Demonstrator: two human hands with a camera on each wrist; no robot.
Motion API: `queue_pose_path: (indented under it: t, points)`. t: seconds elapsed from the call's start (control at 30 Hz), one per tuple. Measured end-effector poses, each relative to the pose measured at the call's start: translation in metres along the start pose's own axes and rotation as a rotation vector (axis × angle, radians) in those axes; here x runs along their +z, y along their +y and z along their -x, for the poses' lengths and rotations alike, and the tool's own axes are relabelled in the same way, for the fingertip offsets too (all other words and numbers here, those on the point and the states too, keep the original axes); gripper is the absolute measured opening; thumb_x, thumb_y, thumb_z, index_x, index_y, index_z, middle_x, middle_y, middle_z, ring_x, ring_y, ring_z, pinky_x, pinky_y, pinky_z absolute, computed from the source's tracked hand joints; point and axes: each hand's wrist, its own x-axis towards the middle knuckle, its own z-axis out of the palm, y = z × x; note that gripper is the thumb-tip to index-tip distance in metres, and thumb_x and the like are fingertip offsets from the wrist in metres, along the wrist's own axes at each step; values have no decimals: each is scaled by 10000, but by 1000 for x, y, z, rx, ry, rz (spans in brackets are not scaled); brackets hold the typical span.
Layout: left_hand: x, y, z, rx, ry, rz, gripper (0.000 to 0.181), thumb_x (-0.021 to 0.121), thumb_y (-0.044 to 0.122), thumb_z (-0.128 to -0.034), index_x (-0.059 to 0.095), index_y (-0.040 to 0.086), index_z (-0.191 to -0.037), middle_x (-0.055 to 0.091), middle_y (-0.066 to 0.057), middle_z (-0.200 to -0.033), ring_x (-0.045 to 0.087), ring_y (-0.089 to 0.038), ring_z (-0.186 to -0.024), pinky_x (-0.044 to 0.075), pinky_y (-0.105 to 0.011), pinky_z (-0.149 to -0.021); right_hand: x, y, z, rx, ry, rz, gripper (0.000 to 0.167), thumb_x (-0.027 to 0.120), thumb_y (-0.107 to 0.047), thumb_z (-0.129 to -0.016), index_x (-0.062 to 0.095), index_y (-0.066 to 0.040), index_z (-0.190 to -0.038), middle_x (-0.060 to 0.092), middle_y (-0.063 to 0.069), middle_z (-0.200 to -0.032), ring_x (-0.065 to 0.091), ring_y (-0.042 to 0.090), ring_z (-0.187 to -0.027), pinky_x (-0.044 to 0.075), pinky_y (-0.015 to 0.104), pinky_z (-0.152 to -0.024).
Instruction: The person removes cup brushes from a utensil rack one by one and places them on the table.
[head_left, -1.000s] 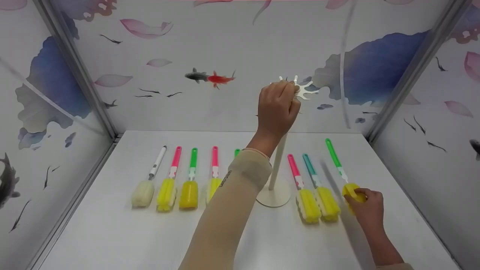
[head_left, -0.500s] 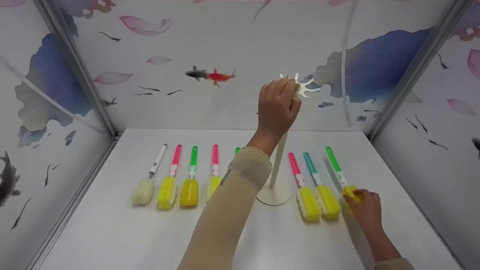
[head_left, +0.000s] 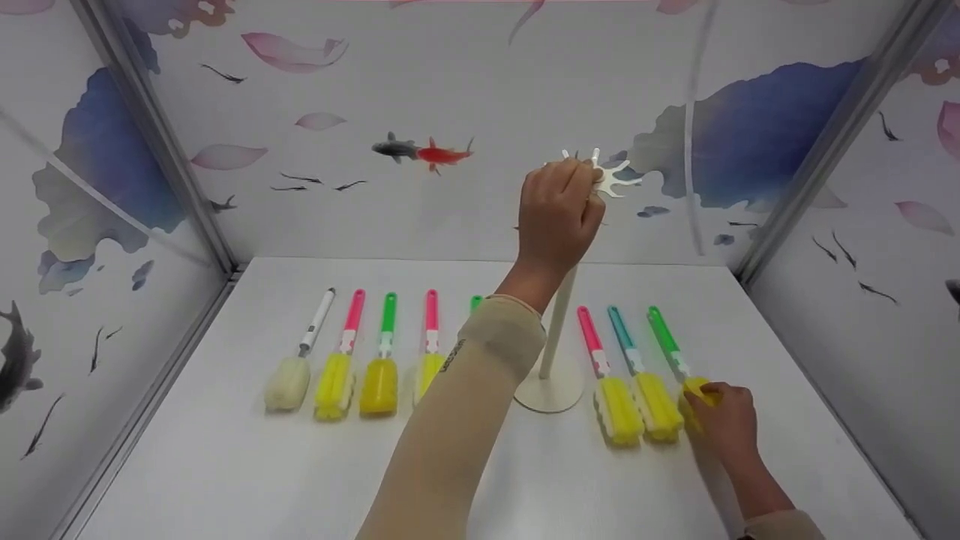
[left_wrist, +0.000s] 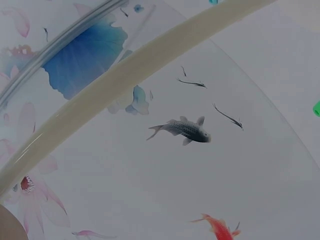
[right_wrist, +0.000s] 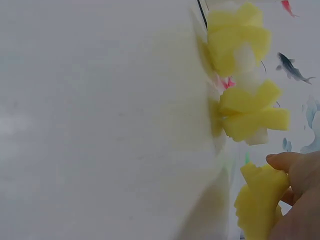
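Note:
My left hand (head_left: 559,214) grips the top of a cream stand, beside its white pronged hook ring (head_left: 619,181). The stand's pole (head_left: 556,322) runs down to a round base (head_left: 551,396) on the table; the left wrist view shows the same pole (left_wrist: 115,82) slanting across. At the right, my right hand (head_left: 726,420) pinches the yellow sponge head of a green-handled bottle brush (head_left: 665,334). In the right wrist view, thumb and fingers hold that sponge head (right_wrist: 260,200). Just left of it lie a teal-handled brush (head_left: 654,405) and a pink-handled brush (head_left: 619,409).
On the left, several more sponge brushes lie in a row, among them a white-handled brush (head_left: 289,382), a pink-handled brush (head_left: 334,382) and a green-handled brush (head_left: 379,386). My left sleeve partly covers others. Printed walls (head_left: 480,90) enclose the white table (head_left: 225,480).
My right hand has shifted slightly left with the green-handled brush, whose handle end has come lower, nearer the teal brush. The left hand keeps its grip on the stand.

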Motion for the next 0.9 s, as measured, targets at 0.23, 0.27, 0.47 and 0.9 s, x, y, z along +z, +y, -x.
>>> queue_pose_path:
  t: [0.23,0.27,0.47,0.9]
  points:
    - [1,0,0,9,8,4,176,504,106,-906,653,63,-989,642,-55,-986,589,-191,-959,425,-267,-917,3,2,-4,-32,-6,42,486,598,-271,-977,506,105,-1270,347,330,-1313,403,464,-1179,357,566,-1034]
    - [1,-1,0,9,9,5,175,504,108,-909,653,62,-989,640,-54,-982,588,-192,-955,426,-267,-916,3,1,-5,-32,-6,42,492,601,-275,-976,505,107,-1271,347,331,-1310,403,464,-1172,359,566,-1033]
    - [1,-1,0,8,13,5,175,512,111,-914,657,60,-997,641,-56,-983,588,-191,-948,424,-260,-917,6,-1,-9,-12,-16,43,499,605,-273,-973,496,106,-1279,324,338,-1328,384,471,-1182,360,566,-1032]
    - [1,0,0,3,14,15,175,518,111,-920,659,55,-1008,648,-67,-1003,590,-197,-966,415,-257,-943,9,-3,-12,-27,-17,56,492,627,-253,-961,509,109,-1271,334,350,-1323,385,485,-1178,352,585,-1029]
